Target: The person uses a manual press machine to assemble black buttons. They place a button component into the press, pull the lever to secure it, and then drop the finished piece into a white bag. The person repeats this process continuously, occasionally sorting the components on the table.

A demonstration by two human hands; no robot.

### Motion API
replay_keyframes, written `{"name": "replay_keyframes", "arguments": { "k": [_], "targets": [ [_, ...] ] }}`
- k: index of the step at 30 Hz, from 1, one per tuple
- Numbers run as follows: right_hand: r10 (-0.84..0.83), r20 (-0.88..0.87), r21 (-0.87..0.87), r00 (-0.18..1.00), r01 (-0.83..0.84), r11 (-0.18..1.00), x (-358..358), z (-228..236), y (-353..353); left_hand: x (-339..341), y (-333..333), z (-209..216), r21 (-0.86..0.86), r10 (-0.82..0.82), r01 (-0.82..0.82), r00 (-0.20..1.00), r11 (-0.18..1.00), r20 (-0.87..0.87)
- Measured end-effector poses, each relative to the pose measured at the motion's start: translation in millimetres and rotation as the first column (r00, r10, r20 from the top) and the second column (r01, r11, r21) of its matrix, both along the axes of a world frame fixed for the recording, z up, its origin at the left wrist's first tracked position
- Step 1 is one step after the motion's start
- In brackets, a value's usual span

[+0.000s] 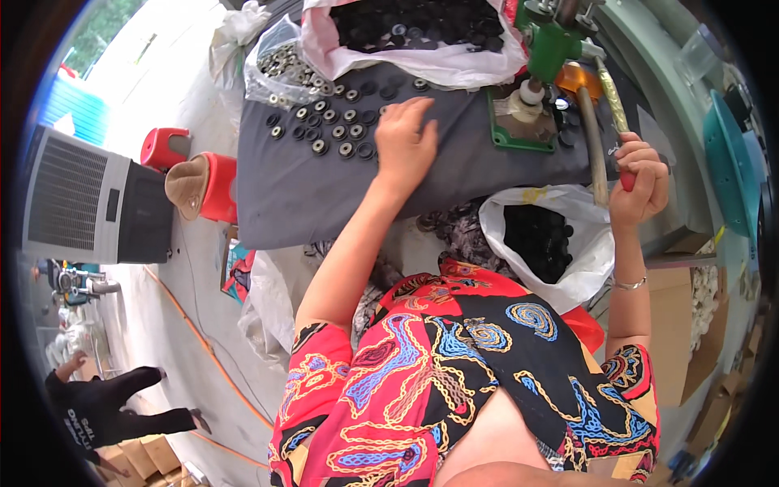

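Note:
My left hand (pixel 403 146) is over the grey-covered table (pixel 454 162), its fingers bent left and its thumb standing apart. Its fingertips reach a small round part at the edge of a scatter of black rings and parts with metal centres (pixel 346 149); I see nothing held. My right hand (pixel 641 180) is wrapped around the red end of a lever handle (pixel 610 93) covered in yellowish wrapping. That lever belongs to a green hand press (pixel 552 36), whose green base (pixel 523 142) rests on the table. A hammer (pixel 591 130) with a wooden handle lies beside the press.
A clear bag of metal-centred parts (pixel 286 65) and a white sack (pixel 324 40) of black pieces sit at the far side. Another white sack (pixel 596 243) of black pieces is near my lap. Red stools (pixel 219 183) and an air cooler (pixel 73 195) stand left; another person (pixel 122 402) is beyond.

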State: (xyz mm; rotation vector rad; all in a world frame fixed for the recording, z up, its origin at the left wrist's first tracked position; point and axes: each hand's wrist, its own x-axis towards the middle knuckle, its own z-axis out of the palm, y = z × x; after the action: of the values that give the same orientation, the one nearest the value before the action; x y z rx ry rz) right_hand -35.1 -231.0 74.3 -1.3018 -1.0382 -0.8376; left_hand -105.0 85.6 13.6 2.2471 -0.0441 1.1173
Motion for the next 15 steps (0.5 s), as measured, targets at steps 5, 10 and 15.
{"name": "replay_keyframes", "arguments": {
  "k": [5,10,15],
  "targets": [
    [-0.017,-0.035,-0.049,0.999,0.016,0.999,-1,12,-1,-52,57,-21,-0.009,0.183,-0.184,0.983,0.983,-0.024],
    [-0.008,0.053,0.003,0.999,0.008,1.000,-1,-6,0,-79,69,-28,0.062,0.209,-0.204,0.974,0.977,-0.089],
    [-0.031,0.021,-0.050,0.999,0.032,0.998,1,1,3,-75,39,-14,0.295,0.100,-0.055,0.985,0.954,-0.140]
  ]
}}
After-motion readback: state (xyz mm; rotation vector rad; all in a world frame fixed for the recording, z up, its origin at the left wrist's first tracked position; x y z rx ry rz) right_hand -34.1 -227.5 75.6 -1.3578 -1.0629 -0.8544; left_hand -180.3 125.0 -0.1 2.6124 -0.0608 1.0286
